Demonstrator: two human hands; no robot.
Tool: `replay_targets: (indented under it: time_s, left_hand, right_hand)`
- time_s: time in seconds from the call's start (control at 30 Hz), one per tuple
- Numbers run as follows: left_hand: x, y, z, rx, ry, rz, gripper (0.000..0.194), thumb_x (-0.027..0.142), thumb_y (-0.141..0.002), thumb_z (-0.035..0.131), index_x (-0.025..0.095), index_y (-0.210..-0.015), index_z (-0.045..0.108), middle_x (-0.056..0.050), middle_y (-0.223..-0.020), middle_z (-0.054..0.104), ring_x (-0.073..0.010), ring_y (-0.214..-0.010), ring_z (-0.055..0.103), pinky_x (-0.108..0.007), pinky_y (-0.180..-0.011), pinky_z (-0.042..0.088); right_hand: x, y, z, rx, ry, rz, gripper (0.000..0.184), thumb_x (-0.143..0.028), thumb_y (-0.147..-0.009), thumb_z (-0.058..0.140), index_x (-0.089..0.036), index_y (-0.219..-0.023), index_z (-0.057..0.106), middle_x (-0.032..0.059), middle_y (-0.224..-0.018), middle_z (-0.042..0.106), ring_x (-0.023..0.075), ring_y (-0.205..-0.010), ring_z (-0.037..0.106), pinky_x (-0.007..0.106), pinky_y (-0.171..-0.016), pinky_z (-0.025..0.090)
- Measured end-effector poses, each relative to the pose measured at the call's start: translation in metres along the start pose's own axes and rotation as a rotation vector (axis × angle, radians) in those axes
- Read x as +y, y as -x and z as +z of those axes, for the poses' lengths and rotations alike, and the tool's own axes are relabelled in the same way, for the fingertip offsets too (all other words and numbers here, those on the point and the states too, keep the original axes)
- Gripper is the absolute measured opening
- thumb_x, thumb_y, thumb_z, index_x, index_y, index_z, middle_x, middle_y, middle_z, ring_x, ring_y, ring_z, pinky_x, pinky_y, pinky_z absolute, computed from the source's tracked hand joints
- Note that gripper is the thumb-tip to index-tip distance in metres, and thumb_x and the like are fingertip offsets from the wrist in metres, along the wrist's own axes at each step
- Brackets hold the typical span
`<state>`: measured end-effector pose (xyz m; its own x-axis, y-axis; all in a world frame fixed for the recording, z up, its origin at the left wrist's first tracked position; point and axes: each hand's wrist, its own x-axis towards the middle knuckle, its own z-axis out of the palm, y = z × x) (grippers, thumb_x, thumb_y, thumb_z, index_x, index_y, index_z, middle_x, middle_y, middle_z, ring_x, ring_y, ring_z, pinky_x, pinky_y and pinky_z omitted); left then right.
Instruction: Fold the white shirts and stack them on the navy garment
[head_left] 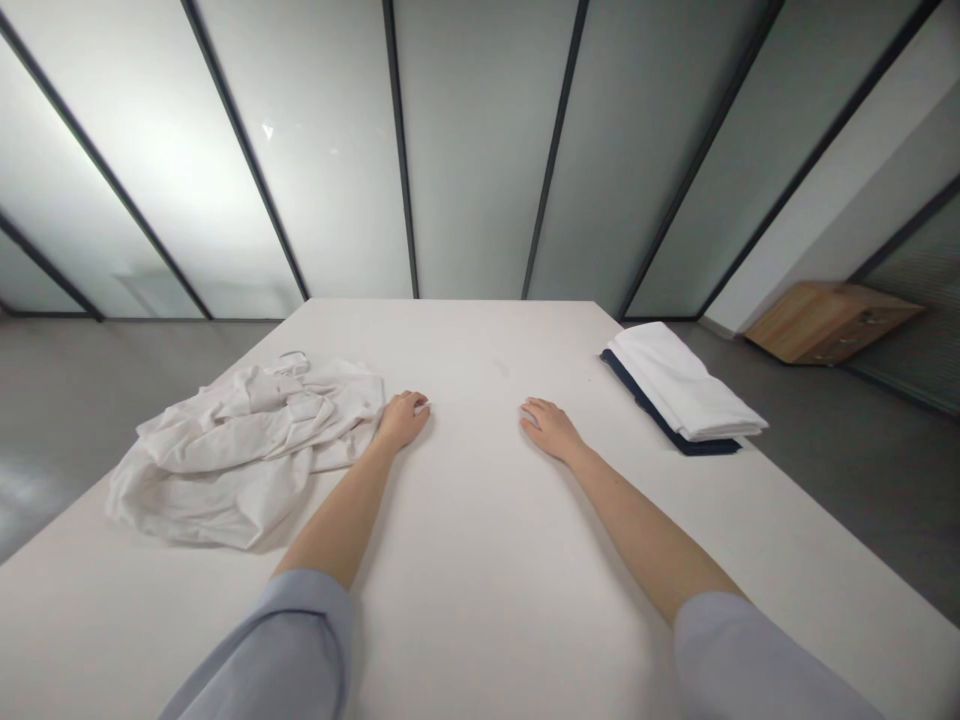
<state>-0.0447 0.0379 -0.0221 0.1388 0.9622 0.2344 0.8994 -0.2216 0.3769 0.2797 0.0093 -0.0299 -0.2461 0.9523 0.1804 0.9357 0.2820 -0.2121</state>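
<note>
My left hand point(405, 418) rests on the white table point(480, 550) with its fingers loosely curved and nothing visible in them. Just left of it lies a crumpled heap of white cloth point(262, 430); its right edge comes up to my wrist. What kind of garment or sheet it is cannot be made out. My right hand point(551, 428) lies palm down on the tabletop, fingers a little apart, holding nothing. Farther right, a folded white cloth point(682, 380) sits on top of a folded dark navy cloth point(705, 446), of which only the left and front edges show.
Frosted glass panels point(480, 150) with dark frames stand behind the table's far edge. On the grey floor point(810, 430) at the right is a wooden cabinet point(825, 322) with drawers. The folded stack reaches the table's right edge.
</note>
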Motion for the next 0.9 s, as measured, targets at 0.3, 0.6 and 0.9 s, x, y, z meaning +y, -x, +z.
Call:
replay_targets:
  time_s: [0.3,0.6,0.9]
  left_hand:
    - [0.004,0.004,-0.006,-0.019,-0.014,0.007,0.03,0.028,-0.085,0.05,0.018,-0.107,0.066,-0.009,-0.107,0.068,-0.0215,-0.104,0.06,-0.033,-0.095,0.044]
    - [0.01,0.006,-0.037,-0.159,-0.145,0.041,0.038,0.032,-0.087,0.049,0.018,-0.12,0.06,-0.01,-0.122,0.063,-0.0241,-0.111,0.059,-0.034,-0.097,0.043]
    - [-0.067,0.025,-0.124,0.105,-0.416,-0.378,0.065,0.058,-0.075,0.06,0.021,-0.129,0.056,-0.019,-0.142,0.044,-0.0438,-0.134,0.031,-0.065,-0.105,0.023]
  right_hand:
    - [-0.003,0.001,0.0,-0.004,-0.007,0.006,0.039,-0.032,-0.093,0.046,-0.018,-0.127,0.058,0.0124,-0.14,0.051,0.0257,-0.13,0.045,0.04,-0.106,0.035]
    - [-0.004,0.001,0.001,0.005,0.001,-0.005,0.039,-0.032,-0.093,0.045,-0.018,-0.127,0.058,0.0123,-0.14,0.051,0.0251,-0.129,0.045,0.04,-0.105,0.035]
    - [0.002,-0.002,0.007,0.012,0.01,-0.014,0.038,-0.032,-0.092,0.045,-0.019,-0.125,0.059,0.0114,-0.138,0.052,0.0261,-0.127,0.047,0.041,-0.103,0.037]
